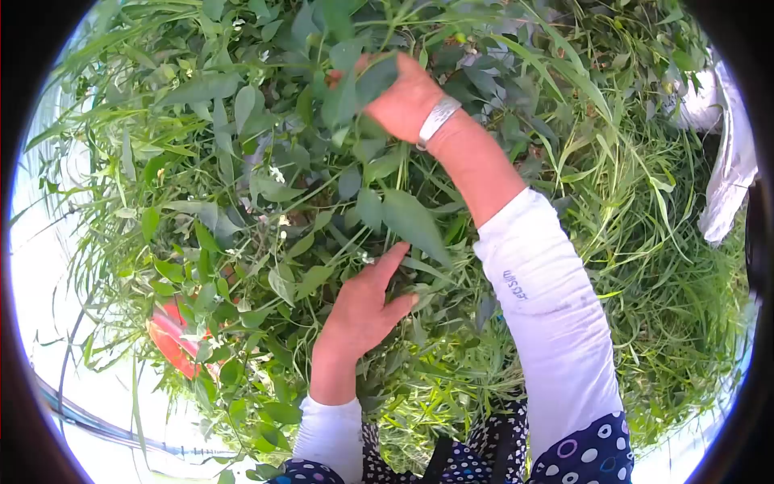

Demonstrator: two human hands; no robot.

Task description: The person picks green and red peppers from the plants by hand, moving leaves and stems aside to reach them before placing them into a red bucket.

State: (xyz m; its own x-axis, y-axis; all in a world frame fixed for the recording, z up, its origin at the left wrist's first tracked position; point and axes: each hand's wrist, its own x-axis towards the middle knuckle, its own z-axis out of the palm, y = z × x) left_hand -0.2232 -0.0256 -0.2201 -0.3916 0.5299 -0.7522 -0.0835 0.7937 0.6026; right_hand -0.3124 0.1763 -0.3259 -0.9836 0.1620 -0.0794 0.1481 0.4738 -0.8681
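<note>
Leafy green plants (411,222) with small white flowers (276,175) fill the middle of the view. My right hand (407,101), a silver bracelet (439,121) on its wrist, reaches into the upper foliage. Its fingers curl among the leaves and are partly covered by one; what they grip is hidden. Lower down, my left hand (359,310) lies against the stems and leaves, index finger and thumb stretched apart, with its other fingers mostly out of sight. White sleeves (556,315) cover both forearms.
Something red (173,335) shows through the leaves at the left. White cloth or sacking (721,153) hangs at the upper right. Tall grass (645,266) grows thickly on the right side. A dark hose or cable (105,419) runs along the lower left.
</note>
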